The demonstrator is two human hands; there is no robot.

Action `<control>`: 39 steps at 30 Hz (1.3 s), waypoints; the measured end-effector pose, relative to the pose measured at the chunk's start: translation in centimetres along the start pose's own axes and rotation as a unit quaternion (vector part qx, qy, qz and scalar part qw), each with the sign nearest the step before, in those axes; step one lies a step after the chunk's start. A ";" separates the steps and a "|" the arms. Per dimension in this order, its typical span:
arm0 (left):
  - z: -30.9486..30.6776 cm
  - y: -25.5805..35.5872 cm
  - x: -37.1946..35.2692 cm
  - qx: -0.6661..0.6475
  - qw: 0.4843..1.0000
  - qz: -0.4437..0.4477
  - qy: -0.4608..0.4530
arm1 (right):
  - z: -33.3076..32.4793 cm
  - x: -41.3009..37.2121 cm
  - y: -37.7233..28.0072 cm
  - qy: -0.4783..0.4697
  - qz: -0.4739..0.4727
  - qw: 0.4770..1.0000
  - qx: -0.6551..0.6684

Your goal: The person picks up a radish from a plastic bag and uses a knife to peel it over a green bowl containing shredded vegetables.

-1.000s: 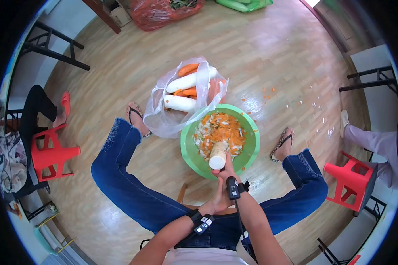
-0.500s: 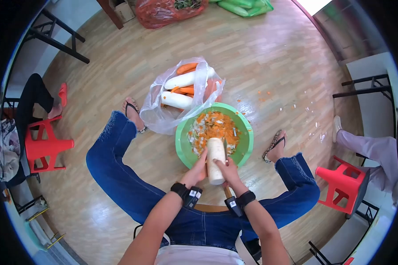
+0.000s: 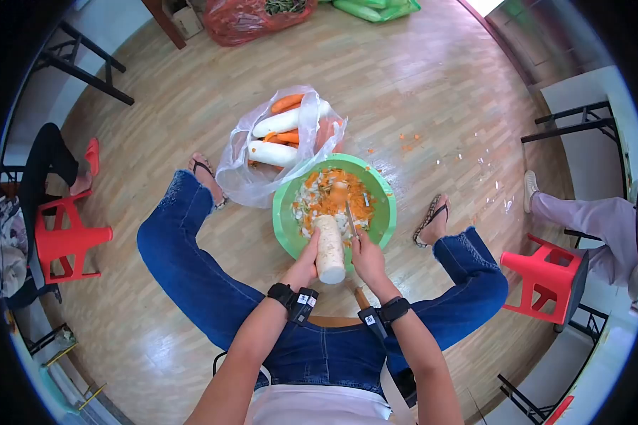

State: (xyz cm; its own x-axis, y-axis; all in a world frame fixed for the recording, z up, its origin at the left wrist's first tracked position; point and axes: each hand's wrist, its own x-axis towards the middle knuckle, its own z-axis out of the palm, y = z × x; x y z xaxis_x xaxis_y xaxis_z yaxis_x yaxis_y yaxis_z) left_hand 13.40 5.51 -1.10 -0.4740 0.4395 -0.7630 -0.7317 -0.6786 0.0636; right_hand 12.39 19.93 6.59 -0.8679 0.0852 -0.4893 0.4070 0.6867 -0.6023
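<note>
A white radish (image 3: 330, 251) is in my left hand (image 3: 305, 263), its fingers wrapped round the near side. The radish slants over the near rim of a green basin (image 3: 384, 230). My right hand (image 3: 368, 261) grips a knife (image 3: 351, 218) beside the radish, its narrow blade pointing away from me and a wooden handle showing below my hand. Orange and white peelings (image 3: 325, 204) lie in the basin. A blurred pale-orange lump (image 3: 339, 192) shows over them.
A clear plastic bag (image 3: 242, 177) with white radishes (image 3: 273, 153) and carrots (image 3: 286, 103) lies beyond the basin. Scraps (image 3: 408, 142) dot the floor. Red stools (image 3: 71, 241) stand on both sides, with a seated person's leg (image 3: 581, 216) at right. Red and green bags lie at the back.
My right hand has moved off the radish and the knife has come away from its side. The radish has shifted slightly nearer and left. The whole view has shifted a little.
</note>
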 end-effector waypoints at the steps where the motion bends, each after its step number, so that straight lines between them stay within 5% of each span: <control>1: 0.4 0.0 -0.4 0.001 1.000 0.002 0.001 | 0.1 0.0 -0.3 0.016 -0.039 0.998 -0.041; 6: 1.5 0.4 -2.0 -0.016 1.000 -0.002 0.016 | -1.2 -1.5 -3.3 -0.008 -0.122 0.988 -0.090; 8: 1.4 0.4 -2.5 -0.023 1.000 0.008 0.010 | -1.5 -1.9 -2.7 0.002 -0.251 0.968 -0.002; 12: 1.1 1.1 -3.7 -0.037 0.999 0.007 -0.018 | -3.9 -3.0 -2.9 -0.087 -0.213 0.972 0.050; 19: 1.0 1.8 -2.5 -0.060 0.998 -0.004 -0.007 | -3.1 -3.5 -5.0 -0.107 -0.238 0.964 0.050; 34: 1.5 2.3 -2.1 -0.077 0.997 0.010 -0.004 | -3.3 -3.3 -4.0 -0.099 -0.213 0.971 -0.032; 39: 0.1 2.1 -1.5 -0.047 0.998 0.036 0.018 | -3.3 -4.1 -2.7 -0.002 -0.257 0.966 0.024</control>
State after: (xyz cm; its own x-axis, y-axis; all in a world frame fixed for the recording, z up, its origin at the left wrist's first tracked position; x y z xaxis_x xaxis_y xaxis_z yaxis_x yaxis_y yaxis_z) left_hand 12.52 3.52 0.20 -0.5045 0.3675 -0.7813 -0.6466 -0.7605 0.0598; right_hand 13.96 20.07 12.31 -0.9577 -0.2612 -0.1204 -0.0644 0.6026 -0.7954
